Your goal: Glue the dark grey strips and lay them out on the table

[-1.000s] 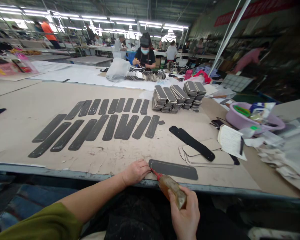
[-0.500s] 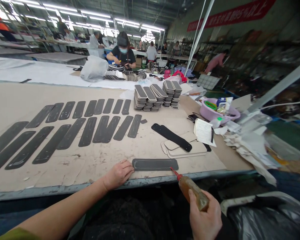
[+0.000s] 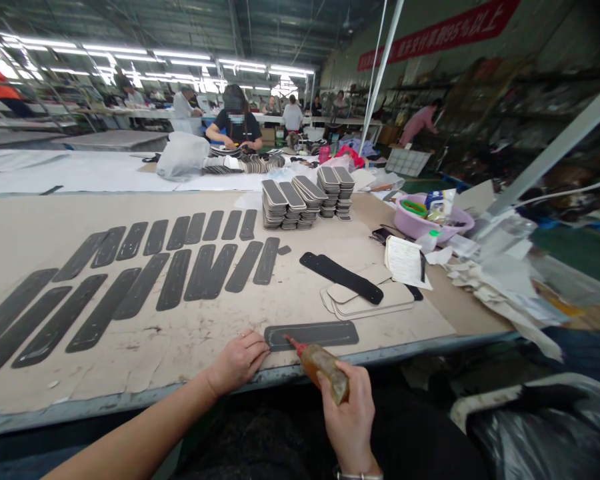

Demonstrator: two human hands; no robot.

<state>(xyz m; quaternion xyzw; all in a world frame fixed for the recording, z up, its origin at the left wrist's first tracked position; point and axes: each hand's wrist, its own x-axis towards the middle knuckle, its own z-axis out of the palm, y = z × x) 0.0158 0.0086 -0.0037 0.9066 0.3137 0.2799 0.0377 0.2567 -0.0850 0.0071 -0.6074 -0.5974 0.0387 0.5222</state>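
Observation:
A dark grey rounded strip (image 3: 325, 333) lies lengthwise near the table's front edge, with a thin shiny line of glue along it. My left hand (image 3: 243, 360) has its fingers together and pinches the strip's left end against the tabletop. In my right hand (image 3: 350, 407) is a glue bottle (image 3: 323, 367), translucent with amber contents, tilted so that its red nozzle (image 3: 294, 344) meets the strip left of its middle. Several similar grey strips (image 3: 175, 279) with glossy glue lines lie in two slanted rows on the left.
Stacks of grey pieces (image 3: 304, 200) stand at the back. To the right are black strips (image 3: 343, 277), pale rounded panels (image 3: 375, 300), a notebook (image 3: 405, 260) and a purple basin (image 3: 433, 223). A person (image 3: 236, 127) works across the table. A metal post (image 3: 545, 160) slants at right.
My right hand has drawn the bottle's nozzle leftward along the strip's near side, from its right end. The left hand stays at the strip's left end. The view has shifted slightly.

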